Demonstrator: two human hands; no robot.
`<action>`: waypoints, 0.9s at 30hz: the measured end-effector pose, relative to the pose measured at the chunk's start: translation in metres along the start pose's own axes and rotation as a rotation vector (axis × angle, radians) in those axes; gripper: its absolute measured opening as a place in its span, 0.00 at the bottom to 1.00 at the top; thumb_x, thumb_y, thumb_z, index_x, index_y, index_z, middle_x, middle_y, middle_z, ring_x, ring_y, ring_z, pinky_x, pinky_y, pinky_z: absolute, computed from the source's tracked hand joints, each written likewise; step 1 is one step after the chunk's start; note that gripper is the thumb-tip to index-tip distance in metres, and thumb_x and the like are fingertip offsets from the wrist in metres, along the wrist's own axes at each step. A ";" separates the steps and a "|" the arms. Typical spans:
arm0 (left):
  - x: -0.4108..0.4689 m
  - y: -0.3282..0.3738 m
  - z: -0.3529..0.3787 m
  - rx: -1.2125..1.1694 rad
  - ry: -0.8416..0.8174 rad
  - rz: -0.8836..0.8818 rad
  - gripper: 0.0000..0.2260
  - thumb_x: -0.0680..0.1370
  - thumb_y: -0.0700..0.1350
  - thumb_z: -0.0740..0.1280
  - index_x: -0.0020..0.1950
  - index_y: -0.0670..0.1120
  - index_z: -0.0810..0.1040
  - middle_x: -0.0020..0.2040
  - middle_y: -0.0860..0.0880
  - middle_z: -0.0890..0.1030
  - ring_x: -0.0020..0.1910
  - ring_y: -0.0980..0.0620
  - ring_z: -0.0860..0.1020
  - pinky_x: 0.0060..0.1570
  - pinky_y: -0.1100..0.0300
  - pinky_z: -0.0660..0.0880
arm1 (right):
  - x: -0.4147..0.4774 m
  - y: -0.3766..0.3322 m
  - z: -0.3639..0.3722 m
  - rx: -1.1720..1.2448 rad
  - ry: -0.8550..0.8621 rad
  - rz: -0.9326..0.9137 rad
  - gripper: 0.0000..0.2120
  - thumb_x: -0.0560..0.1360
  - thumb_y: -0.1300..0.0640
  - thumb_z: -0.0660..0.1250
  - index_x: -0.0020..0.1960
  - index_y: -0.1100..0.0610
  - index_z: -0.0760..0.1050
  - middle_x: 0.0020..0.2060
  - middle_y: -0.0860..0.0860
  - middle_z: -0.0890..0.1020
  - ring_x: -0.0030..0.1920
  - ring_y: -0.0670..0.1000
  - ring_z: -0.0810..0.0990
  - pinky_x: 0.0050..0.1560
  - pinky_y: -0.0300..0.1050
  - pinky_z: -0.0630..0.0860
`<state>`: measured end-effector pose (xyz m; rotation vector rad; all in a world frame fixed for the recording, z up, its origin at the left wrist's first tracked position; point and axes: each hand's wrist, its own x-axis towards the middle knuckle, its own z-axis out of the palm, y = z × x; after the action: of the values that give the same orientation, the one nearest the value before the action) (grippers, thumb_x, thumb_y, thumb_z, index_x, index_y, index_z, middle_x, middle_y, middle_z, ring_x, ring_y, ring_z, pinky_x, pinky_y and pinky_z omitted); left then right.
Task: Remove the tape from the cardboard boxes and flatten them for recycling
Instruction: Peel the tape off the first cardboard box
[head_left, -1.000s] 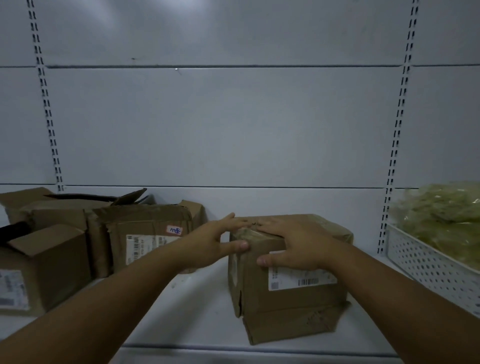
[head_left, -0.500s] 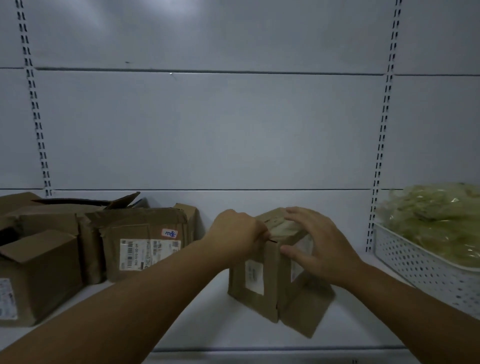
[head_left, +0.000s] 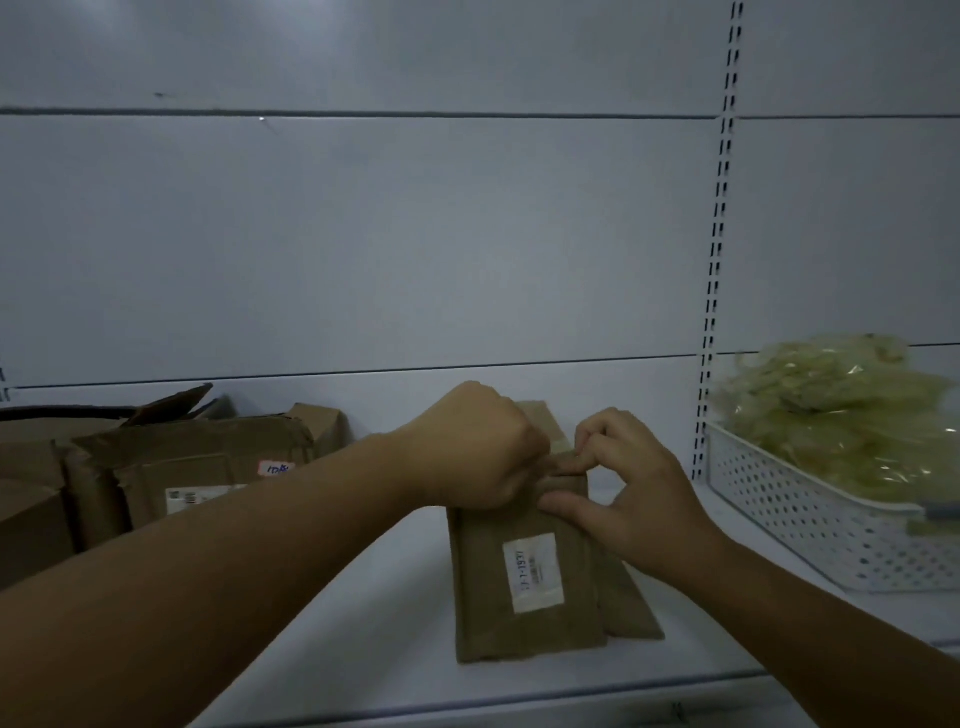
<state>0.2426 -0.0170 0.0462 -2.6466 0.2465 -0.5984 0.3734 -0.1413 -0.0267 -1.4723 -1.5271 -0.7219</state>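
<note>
- On the white shelf (head_left: 363, 597), seen from the head camera, a flattened box (head_left: 519, 613) lies near the middle, its long side running away from the viewer and its near end short of the shelf's front edge.
- Bare shelf lies on both sides of it: a wide strip to the left as far as the other boxes, a narrower one to the right as far as the basket.
- A second brown layer sticks out past the box's right edge at the near end.
- The left hand (head_left: 478, 447) is clenched round the box's far left corner, knuckles to the camera and fingertips hidden.
- The right hand (head_left: 623, 493) pinches the far edge just beside it, its fingers (head_left: 584, 457) curled over the top and the thumb pressed across the brown face.
- A paler strip (head_left: 558, 444) shows between the two hands; whether it is tape cannot be told.
- One white label (head_left: 535, 571) sits on the box face, with digits turned sideways that read roughly "1-1937"; the rest is blurred.
- At least three more cardboard boxes (head_left: 197, 467) crowd the left end against the back panel (head_left: 415, 234), one with a torn flap raised.
- The front one bears a barcode label (head_left: 192, 496) and a small red-edged sticker (head_left: 275, 467) with blue writing, too blurred to read.
- One white perforated basket (head_left: 810, 525) stands at the right end, heaped with yellow-green plastic packets (head_left: 841, 415).
- One slotted upright (head_left: 719, 260) runs down the back panel just left of the basket.
</note>
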 end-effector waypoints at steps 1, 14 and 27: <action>-0.001 -0.001 0.004 -0.060 0.051 -0.017 0.14 0.78 0.48 0.59 0.36 0.44 0.77 0.27 0.52 0.69 0.24 0.54 0.64 0.32 0.60 0.61 | 0.001 0.002 -0.002 0.040 -0.016 0.003 0.14 0.62 0.50 0.76 0.36 0.58 0.76 0.40 0.52 0.77 0.42 0.52 0.75 0.39 0.49 0.74; -0.009 0.009 0.045 -0.148 0.427 -0.037 0.09 0.73 0.41 0.63 0.40 0.40 0.82 0.33 0.45 0.80 0.31 0.47 0.76 0.40 0.62 0.67 | -0.017 0.017 0.008 0.200 0.028 0.039 0.12 0.63 0.53 0.76 0.37 0.60 0.78 0.41 0.50 0.81 0.45 0.45 0.77 0.46 0.39 0.74; -0.058 0.058 0.055 -0.588 0.415 -0.779 0.21 0.65 0.72 0.56 0.38 0.56 0.77 0.31 0.57 0.78 0.33 0.61 0.77 0.32 0.67 0.73 | -0.018 -0.007 0.026 0.051 -0.018 0.073 0.13 0.69 0.51 0.70 0.50 0.58 0.80 0.45 0.48 0.81 0.47 0.45 0.75 0.49 0.35 0.69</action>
<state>0.2109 -0.0350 -0.0457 -3.1052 -0.6269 -1.5220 0.3605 -0.1284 -0.0528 -1.4917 -1.4870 -0.6236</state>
